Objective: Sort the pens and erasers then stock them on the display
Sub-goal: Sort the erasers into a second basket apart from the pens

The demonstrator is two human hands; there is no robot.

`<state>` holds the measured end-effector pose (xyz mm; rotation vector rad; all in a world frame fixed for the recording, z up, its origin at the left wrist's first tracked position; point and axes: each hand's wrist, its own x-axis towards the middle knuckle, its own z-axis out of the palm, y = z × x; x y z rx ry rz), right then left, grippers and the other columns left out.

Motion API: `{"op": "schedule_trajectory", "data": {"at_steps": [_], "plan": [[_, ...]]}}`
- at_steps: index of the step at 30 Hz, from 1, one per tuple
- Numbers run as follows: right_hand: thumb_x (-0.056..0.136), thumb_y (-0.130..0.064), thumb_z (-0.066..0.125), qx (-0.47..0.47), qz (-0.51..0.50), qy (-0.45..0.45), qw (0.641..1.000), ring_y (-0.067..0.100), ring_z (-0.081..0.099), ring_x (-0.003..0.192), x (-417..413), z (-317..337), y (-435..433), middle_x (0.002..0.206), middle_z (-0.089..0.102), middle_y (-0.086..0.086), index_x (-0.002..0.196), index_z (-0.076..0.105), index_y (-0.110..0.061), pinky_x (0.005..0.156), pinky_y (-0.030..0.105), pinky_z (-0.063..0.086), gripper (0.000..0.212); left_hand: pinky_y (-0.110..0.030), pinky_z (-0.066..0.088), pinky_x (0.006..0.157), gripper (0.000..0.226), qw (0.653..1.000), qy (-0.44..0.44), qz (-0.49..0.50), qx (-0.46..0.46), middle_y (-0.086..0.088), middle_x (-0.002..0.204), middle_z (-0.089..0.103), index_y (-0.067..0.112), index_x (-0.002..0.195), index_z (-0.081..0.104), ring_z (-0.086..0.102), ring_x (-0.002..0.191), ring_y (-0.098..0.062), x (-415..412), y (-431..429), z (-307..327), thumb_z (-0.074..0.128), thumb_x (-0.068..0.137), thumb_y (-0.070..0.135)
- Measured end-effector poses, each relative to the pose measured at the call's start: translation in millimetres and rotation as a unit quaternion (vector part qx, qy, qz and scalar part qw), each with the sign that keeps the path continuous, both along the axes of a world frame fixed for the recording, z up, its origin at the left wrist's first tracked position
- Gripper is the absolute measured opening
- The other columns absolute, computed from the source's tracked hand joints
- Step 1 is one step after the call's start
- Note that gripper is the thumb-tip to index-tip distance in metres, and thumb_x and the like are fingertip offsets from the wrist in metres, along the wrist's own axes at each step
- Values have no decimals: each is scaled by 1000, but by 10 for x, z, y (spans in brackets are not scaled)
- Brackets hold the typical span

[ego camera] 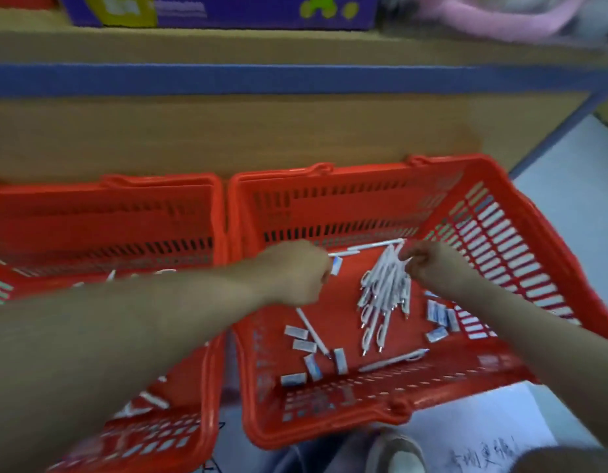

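Over the right red basket (500, 213), we sort: our right hand (435, 268) pinches the bunched pens (386, 288), our left hand (297, 273) closes on an eraser (336, 266); next, separating loose erasers (297, 332) requires single-item grips.

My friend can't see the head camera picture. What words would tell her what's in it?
Two bare hands reach into a red basket of white pens and small erasers; the right hand grips a bunch of pens, the left hand is closed on one eraser. Another red basket sits left.
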<state>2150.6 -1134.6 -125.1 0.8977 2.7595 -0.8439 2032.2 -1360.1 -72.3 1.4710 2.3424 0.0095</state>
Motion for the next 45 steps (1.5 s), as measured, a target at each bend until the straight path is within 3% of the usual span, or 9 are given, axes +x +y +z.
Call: {"op": "schedule_trajectory", "data": {"at_steps": [7, 10, 13, 20, 26, 32, 35, 40, 45], "plan": [[85, -11, 60, -58, 65, -197, 977, 20, 62, 89, -69, -612, 133, 88, 61, 4, 118, 58, -14, 63, 18, 42, 33, -38, 48, 88, 29, 962, -20, -106, -252, -13, 122, 61, 7, 115, 61, 58, 112, -31, 321, 240, -859, 52, 88, 5], [85, -10, 55, 61, 213, -222, 949, 23, 58, 114, -54, -703, 10, 122, 61, 7, 131, 53, -22, 83, 22, 43, 48, -43, 45, 94, 33, 950, -17, -86, -299, -13, 132, 55, 7, 124, 57, 53, 120, -32, 314, 249, -1051, 44, 94, 8], [86, -8, 51, 145, 277, -215, 925, 24, 54, 119, -52, -728, -6, 127, 56, 5, 128, 54, -28, 92, 30, 44, 46, -42, 44, 98, 36, 961, -24, -13, -276, -12, 134, 53, 11, 128, 53, 51, 121, -31, 306, 310, -1239, 34, 98, 16], [90, -11, 51, 228, 355, -197, 885, 26, 51, 114, -106, -758, 55, 115, 51, 5, 118, 58, -20, 82, 36, 48, 30, -41, 45, 90, 33, 977, 31, -30, -207, -11, 127, 53, 17, 126, 52, 49, 120, -31, 330, 354, -1343, 38, 96, 16], [99, -32, 32, 158, 272, -35, 949, 32, 52, 101, -343, -689, 204, 104, 56, 10, 108, 52, -16, 80, 44, 47, 28, -40, 46, 76, 22, 981, -126, 144, -18, -21, 108, 63, 5, 109, 47, 60, 101, -39, 538, 660, -1340, 49, 90, 16], [102, -20, 39, -72, -46, 224, 971, 15, 56, 53, -419, -205, 318, 65, 52, -3, 104, 45, -10, 55, 37, 44, 13, -38, 49, 86, 32, 978, -99, 176, -51, -16, 115, 64, 7, 113, 53, 61, 107, -34, 766, 867, -1462, 62, 86, 19], [102, -26, 40, -256, -210, 256, 908, 9, 46, 33, -392, -133, 359, 62, 43, 3, 100, 43, -13, 34, 27, 42, 13, -37, 49, 86, 29, 980, -76, 173, -67, -16, 116, 63, 7, 112, 59, 61, 107, -33, 686, 843, -1423, 61, 83, 14], [96, -12, 48, -429, -261, 189, 844, 13, 35, 48, -385, 12, 321, 63, 41, 4, 85, 60, -7, 39, 18, 29, 16, -37, 47, 87, 33, 984, -89, 133, -80, -16, 122, 58, 7, 112, 57, 56, 112, -33, 420, 694, -1116, 58, 87, 28], [93, -24, 48, -663, -204, 252, 675, 7, 40, 47, -453, 439, 137, 60, 44, -2, 82, 60, -17, 42, 16, 35, 18, -31, 38, 71, 31, 985, -111, 133, 18, -20, 107, 62, 4, 101, 56, 58, 102, -33, 48, 434, -264, 41, 97, 30]]}}
